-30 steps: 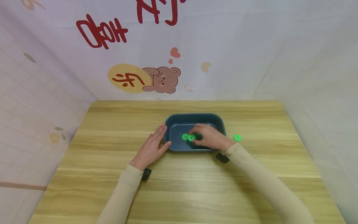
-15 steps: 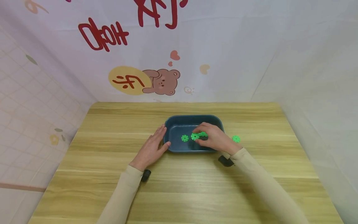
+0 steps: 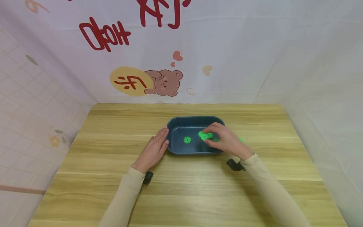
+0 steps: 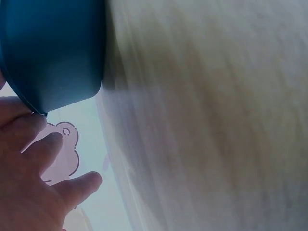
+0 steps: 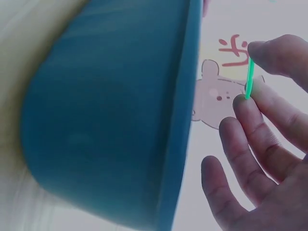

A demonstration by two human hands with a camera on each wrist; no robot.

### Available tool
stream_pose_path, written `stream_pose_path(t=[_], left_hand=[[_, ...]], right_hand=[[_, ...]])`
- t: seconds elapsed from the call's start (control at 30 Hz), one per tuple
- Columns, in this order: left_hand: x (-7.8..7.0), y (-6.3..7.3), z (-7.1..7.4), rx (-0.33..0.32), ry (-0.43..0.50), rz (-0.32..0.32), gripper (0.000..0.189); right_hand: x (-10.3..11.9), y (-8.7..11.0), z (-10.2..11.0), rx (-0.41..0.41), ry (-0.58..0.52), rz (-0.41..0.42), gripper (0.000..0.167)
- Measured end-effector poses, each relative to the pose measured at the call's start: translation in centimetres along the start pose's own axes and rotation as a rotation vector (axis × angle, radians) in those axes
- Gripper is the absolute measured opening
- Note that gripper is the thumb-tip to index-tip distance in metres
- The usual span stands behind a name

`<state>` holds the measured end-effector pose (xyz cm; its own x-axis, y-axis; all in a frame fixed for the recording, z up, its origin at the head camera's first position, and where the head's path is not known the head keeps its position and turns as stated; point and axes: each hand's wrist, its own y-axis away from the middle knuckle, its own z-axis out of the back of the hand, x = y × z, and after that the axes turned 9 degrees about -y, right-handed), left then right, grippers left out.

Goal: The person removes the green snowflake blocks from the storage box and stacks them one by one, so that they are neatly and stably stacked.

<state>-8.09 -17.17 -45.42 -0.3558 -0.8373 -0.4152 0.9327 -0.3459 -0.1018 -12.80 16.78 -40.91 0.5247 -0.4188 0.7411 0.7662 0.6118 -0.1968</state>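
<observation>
A dark blue rectangular tray [image 3: 195, 152] stands on the table with several green notched plastic discs in its view. My left hand [image 3: 151, 149] lies against the tray's left wall with its fingers extended at the rim. Over the tray's right half, my right hand [image 3: 225, 140] pinches a green notched disc [image 5: 249, 79] between thumb and fingers; the right wrist view has it edge-on, beyond the tray's rim. One loose disc [image 3: 187, 140] lies on the tray floor left of that hand. More green discs overlap the held one, partly hidden by the fingers.
Another green disc [image 3: 241, 139] on the table right of the tray is mostly hidden behind the right hand. The wooden table [image 3: 184, 189] meets a printed cloth wall [image 3: 232, 63] at the back. A black wrist device [image 3: 235, 164] hangs under the right wrist.
My right hand has moved to the right with the pinched disc, away from the loose disc at the left. The left hand stays at the tray's side, its thumb slightly drawn in.
</observation>
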Motion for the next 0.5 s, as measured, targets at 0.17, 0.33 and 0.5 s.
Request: stream_pose_path(t=[0.17,0.33,0.5], left_hand=[[0.0,-0.1,0.0,-0.003,0.001,0.004,0.056],[0.0,-0.1,0.0,0.012,0.004,0.015,0.056],[0.0,-0.1,-0.1,0.016,0.010,0.016,0.056]], right_hand=[[-0.1,0.6,0.4,-0.025,-0.012,-0.013,0.033],[-0.4,1.5,0.9,-0.058,-0.003,-0.019,0.033],[-0.8,2.3,1.6,-0.096,0.018,-0.042,0.034]])
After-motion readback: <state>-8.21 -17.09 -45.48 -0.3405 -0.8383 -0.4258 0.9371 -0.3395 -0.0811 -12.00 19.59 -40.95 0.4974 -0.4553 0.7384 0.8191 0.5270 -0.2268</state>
